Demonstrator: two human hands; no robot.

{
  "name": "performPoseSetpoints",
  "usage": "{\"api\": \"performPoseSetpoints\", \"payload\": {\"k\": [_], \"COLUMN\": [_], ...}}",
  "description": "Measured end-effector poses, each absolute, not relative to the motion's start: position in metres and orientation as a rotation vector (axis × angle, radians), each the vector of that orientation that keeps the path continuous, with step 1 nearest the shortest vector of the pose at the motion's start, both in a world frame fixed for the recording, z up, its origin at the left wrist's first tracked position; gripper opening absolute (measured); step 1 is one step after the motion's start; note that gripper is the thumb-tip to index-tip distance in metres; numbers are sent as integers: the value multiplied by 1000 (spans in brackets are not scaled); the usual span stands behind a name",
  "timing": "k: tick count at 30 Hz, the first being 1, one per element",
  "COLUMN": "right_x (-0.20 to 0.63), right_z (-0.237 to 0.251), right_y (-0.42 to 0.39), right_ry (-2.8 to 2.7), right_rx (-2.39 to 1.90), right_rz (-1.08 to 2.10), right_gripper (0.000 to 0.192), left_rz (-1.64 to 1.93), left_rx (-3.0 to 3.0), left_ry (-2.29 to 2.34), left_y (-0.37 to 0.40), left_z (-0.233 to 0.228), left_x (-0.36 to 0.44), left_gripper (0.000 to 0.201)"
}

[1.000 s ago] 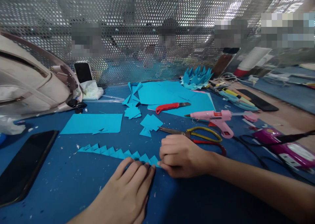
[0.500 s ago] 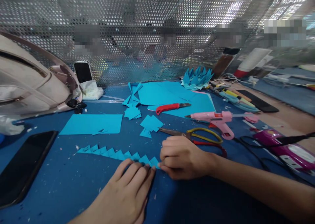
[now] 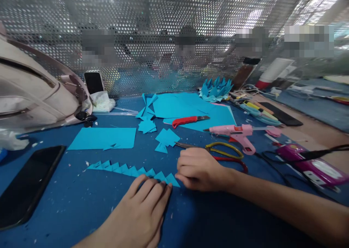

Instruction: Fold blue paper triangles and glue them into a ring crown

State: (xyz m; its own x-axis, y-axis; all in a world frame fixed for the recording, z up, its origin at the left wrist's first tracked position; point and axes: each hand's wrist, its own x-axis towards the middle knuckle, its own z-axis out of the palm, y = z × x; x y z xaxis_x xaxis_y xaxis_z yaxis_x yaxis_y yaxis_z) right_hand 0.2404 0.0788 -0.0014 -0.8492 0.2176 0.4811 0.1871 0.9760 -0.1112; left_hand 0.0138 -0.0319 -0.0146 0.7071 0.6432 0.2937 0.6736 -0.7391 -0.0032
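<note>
From here I judge the toothed paper strip [image 3: 127,170] on the table [image 3: 79,200] light, crease-prone, best pinned near its right end, where my left hand [image 3: 141,206] presses, right hand [image 3: 201,171] curled alongside, either's grip unreadable

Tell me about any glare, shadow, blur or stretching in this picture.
Head view, top: bright glints on the perforated screen; head view, bottom: a dark shadow on the table below the right hand; head view, left edge: the bag looks stretched; head view, middle: the toothed blue strip partly under the left hand is fairly clear; head view, background: indistinct behind the screen.
</note>
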Motion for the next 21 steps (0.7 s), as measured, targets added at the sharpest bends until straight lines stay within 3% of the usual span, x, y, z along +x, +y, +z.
{"api": "performPoseSetpoints", "payload": {"k": [6, 13, 21], "right_x": [239, 237, 206], "right_z": [12, 34, 62], "right_y": [90, 104, 124], "right_ry": [-2591, -2692, -2897], "right_rx": [-601, -980, -1398], "right_rz": [-4, -245, -575], "right_gripper": [21, 34, 29], "left_rz": [-327, -281, -285], "left_rx": [-2834, -2860, -2840], "left_ry": [-1084, -1068, -1047], "left_y": [-35, -37, -39], "left_z": [-4, 4, 2], "left_x": [13, 12, 11], "left_gripper": [49, 48, 46]}}
